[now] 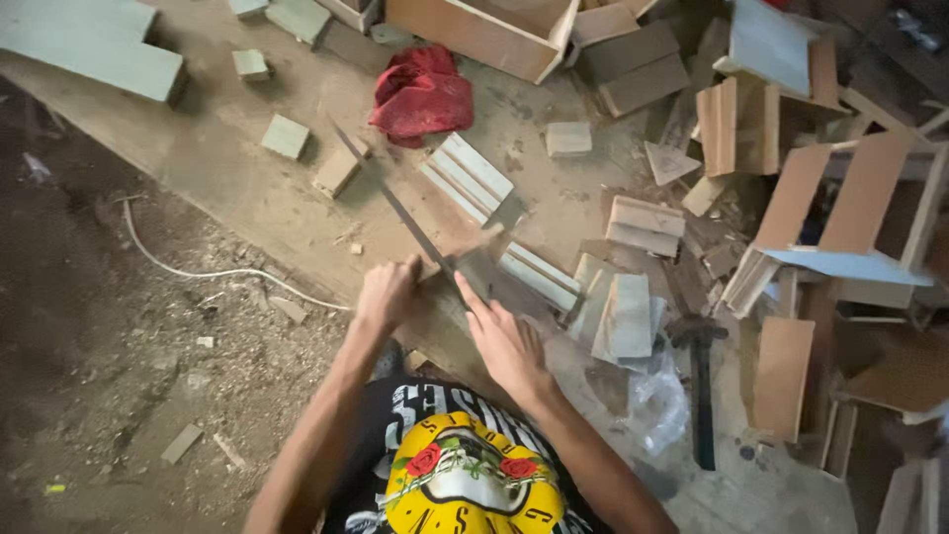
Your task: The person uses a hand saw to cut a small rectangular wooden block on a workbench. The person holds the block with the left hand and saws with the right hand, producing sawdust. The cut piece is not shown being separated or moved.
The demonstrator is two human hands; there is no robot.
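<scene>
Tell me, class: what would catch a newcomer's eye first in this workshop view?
At centre, the left hand grips a long thin blade lying across the dusty workbench, while the right hand presses flat on a wooden piece beside it. A crumpled red cloth stands out further up the bench, and a dark hammer lies to the right among wood offcuts.

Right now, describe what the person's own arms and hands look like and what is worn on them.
Both arms are bare to above the elbow: no sleeves, gloves, watch or rings visible on the left hand or right hand. A black T-shirt with a yellow round print with red roses covers the torso.
</scene>
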